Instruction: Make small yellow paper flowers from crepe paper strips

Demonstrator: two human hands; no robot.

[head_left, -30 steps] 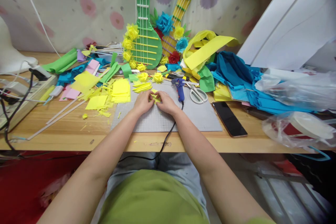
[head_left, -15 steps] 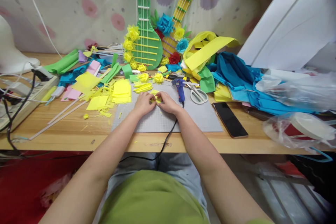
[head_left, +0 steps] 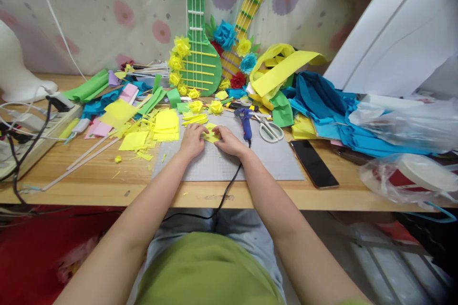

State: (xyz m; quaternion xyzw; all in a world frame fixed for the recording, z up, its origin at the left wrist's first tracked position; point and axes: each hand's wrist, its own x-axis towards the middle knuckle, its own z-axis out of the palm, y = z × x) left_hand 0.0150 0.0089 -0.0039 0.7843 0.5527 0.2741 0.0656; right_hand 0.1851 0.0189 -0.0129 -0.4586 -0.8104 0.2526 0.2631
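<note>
A small piece of yellow crepe paper [head_left: 212, 135] lies between my two hands, low over the grey cutting mat [head_left: 275, 164]. My left hand [head_left: 193, 142] is at its left edge, with thumb and forefinger apart. At the right edge, my right hand [head_left: 229, 141] has its fingertips closed on the paper. Just behind are a bundle of yellow paper strips [head_left: 195, 119] and two yellow paper flowers, one [head_left: 215, 107] nearest my right hand. To the right lie a blue glue gun [head_left: 245, 123] and white-handled scissors [head_left: 271, 131]. The fingertips' undersides are hidden.
Stacked yellow paper squares [head_left: 166, 125] and scraps lie left of the mat. A green paper instrument [head_left: 200, 64] leans at the back. On the right are a phone [head_left: 314, 163] and blue crepe paper [head_left: 318, 95]. The glue gun's black cord [head_left: 229, 186] crosses the mat and front edge.
My hands have drawn slightly apart, the left one shifting left and its fingers parting. More of the yellow paper shows between them, flatter than before.
</note>
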